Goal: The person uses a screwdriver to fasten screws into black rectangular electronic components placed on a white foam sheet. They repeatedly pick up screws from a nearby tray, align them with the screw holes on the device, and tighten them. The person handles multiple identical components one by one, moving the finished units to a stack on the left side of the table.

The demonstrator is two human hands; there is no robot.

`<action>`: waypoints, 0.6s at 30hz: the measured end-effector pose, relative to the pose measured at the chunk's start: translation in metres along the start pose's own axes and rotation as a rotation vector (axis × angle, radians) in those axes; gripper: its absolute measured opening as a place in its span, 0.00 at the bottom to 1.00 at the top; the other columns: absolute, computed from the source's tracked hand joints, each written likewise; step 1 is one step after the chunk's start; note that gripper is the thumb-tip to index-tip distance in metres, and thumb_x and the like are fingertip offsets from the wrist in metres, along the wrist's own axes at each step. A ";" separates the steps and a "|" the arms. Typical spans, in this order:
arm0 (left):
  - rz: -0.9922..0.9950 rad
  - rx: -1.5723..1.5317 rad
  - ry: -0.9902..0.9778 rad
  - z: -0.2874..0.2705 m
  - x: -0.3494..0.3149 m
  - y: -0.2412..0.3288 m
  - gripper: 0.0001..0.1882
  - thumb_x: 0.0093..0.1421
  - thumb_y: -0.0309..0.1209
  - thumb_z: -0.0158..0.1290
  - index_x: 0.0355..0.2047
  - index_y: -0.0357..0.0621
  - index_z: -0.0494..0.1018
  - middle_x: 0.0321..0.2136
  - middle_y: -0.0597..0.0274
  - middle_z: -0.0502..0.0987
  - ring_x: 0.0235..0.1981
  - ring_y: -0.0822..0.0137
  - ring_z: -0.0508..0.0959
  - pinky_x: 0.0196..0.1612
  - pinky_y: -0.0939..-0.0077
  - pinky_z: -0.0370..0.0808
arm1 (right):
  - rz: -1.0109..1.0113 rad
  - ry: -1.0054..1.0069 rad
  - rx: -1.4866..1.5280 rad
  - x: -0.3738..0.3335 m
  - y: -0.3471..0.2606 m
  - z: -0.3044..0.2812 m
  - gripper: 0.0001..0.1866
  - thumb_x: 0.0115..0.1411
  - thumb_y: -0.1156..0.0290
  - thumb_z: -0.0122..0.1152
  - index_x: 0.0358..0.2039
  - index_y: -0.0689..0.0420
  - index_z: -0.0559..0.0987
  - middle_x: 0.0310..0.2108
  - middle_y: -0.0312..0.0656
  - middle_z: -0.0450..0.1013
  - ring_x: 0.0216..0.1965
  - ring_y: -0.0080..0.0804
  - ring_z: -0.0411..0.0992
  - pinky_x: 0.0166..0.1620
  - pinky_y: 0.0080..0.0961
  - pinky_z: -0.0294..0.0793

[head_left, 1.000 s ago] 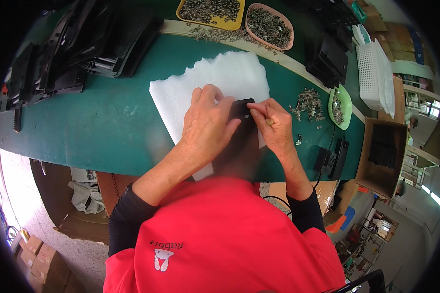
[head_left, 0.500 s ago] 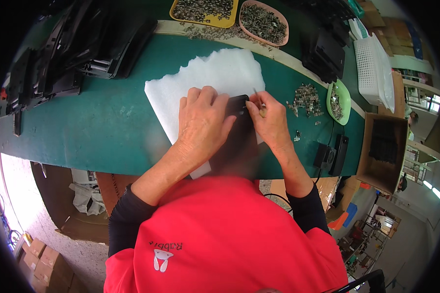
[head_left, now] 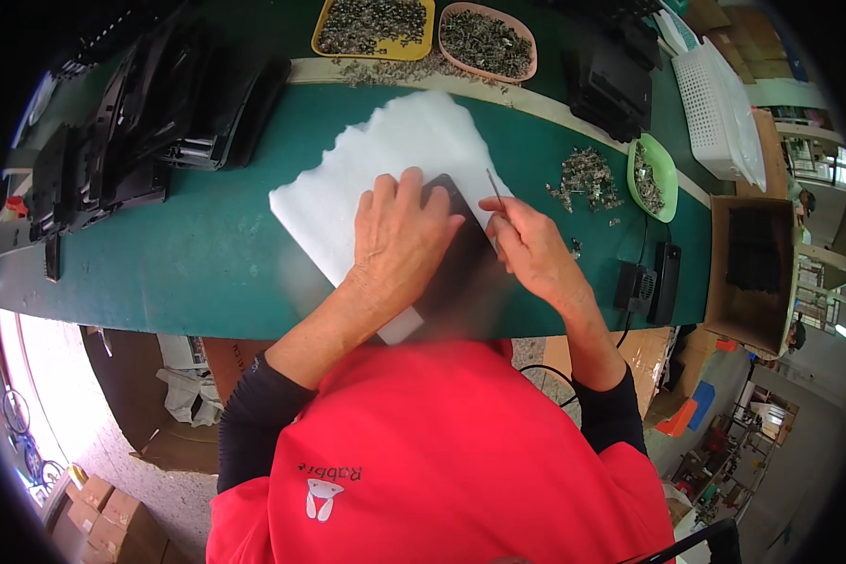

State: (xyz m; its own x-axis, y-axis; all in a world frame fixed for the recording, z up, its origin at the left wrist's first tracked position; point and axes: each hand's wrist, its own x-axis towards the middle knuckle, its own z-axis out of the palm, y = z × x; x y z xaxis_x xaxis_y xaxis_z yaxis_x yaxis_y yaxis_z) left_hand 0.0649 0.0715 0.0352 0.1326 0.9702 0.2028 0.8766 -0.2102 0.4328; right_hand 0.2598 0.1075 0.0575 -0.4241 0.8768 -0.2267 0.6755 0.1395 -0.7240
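Observation:
A dark, flat panel point(head_left: 470, 249) lies slanted on a sheet of white foam point(head_left: 395, 132) in front of me. My left hand point(head_left: 399, 240) holds the panel at its left side, fingers bent over it and thumb stretched across its face. Just right of the panel, my right hand point(head_left: 534, 246) is closed on a thin metal rod-like tool point(head_left: 494, 186), whose free end points up and away. Its grip end is hidden in my fingers. The panel's near part is blurred against my red top.
Small metal clips point(head_left: 585, 179) lie loose on the green bench point(head_left: 188, 254), beside a green bowl point(head_left: 668, 179). A yellow tray point(head_left: 317, 42) and a pink tray point(head_left: 533, 66) hold more. Black parts point(head_left: 197, 113) stand at left; an open carton point(head_left: 724, 320) adjoins the bench's right end.
My right hand has drawn back from the panel's upper edge toward the right and nearer me. The tool now shows more. My left hand stays on the panel.

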 end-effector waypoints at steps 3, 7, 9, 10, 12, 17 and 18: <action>-0.031 -0.035 0.062 0.001 -0.001 -0.007 0.19 0.51 0.34 0.63 0.44 0.44 0.76 0.44 0.54 0.72 0.42 0.54 0.72 0.44 0.62 0.72 | -0.095 0.071 -0.270 -0.003 -0.010 0.010 0.19 0.63 0.72 0.50 0.55 0.58 0.71 0.36 0.54 0.75 0.31 0.56 0.75 0.36 0.44 0.76; -0.036 -0.082 0.113 -0.001 -0.007 -0.008 0.20 0.50 0.32 0.64 0.44 0.44 0.76 0.44 0.56 0.72 0.42 0.55 0.73 0.44 0.62 0.73 | -0.166 0.133 -0.479 0.000 -0.014 0.018 0.23 0.60 0.75 0.52 0.58 0.54 0.69 0.31 0.50 0.74 0.28 0.52 0.76 0.32 0.43 0.78; -0.036 -0.068 0.132 0.000 -0.007 -0.006 0.20 0.50 0.31 0.64 0.44 0.44 0.76 0.44 0.56 0.72 0.42 0.55 0.73 0.44 0.63 0.73 | -0.191 0.124 -0.491 0.002 -0.016 0.020 0.24 0.60 0.76 0.51 0.58 0.54 0.69 0.29 0.48 0.74 0.28 0.50 0.75 0.31 0.42 0.77; -0.038 -0.062 0.143 0.001 -0.007 -0.005 0.20 0.50 0.31 0.64 0.44 0.45 0.76 0.45 0.56 0.72 0.42 0.55 0.73 0.44 0.63 0.73 | -0.194 0.116 -0.487 0.003 -0.016 0.022 0.23 0.61 0.77 0.51 0.58 0.54 0.70 0.28 0.47 0.74 0.28 0.50 0.75 0.32 0.42 0.75; -0.047 -0.055 0.134 0.002 -0.008 -0.005 0.20 0.50 0.30 0.64 0.44 0.46 0.76 0.45 0.57 0.72 0.42 0.55 0.73 0.44 0.63 0.73 | -0.201 0.114 -0.485 0.004 -0.015 0.024 0.23 0.61 0.78 0.50 0.58 0.53 0.70 0.28 0.46 0.74 0.28 0.50 0.74 0.31 0.42 0.74; -0.053 -0.069 0.123 0.002 -0.007 -0.006 0.19 0.49 0.30 0.64 0.44 0.46 0.77 0.45 0.57 0.73 0.43 0.55 0.73 0.44 0.62 0.73 | -0.202 0.121 -0.580 0.004 -0.011 0.030 0.26 0.59 0.79 0.52 0.59 0.52 0.70 0.26 0.43 0.73 0.25 0.46 0.74 0.29 0.38 0.75; -0.052 -0.071 0.119 0.002 -0.007 -0.006 0.19 0.49 0.30 0.64 0.44 0.46 0.77 0.45 0.57 0.73 0.43 0.55 0.73 0.44 0.62 0.73 | -0.207 0.115 -0.609 0.004 -0.012 0.031 0.27 0.57 0.80 0.52 0.59 0.52 0.70 0.26 0.43 0.72 0.24 0.44 0.74 0.28 0.36 0.76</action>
State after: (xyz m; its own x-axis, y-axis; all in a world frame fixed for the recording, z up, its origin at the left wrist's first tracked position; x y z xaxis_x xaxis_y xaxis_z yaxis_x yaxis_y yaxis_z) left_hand 0.0597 0.0666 0.0291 0.0280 0.9597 0.2796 0.8455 -0.1720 0.5055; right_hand 0.2319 0.0951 0.0451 -0.5371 0.8431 -0.0264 0.8223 0.5164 -0.2390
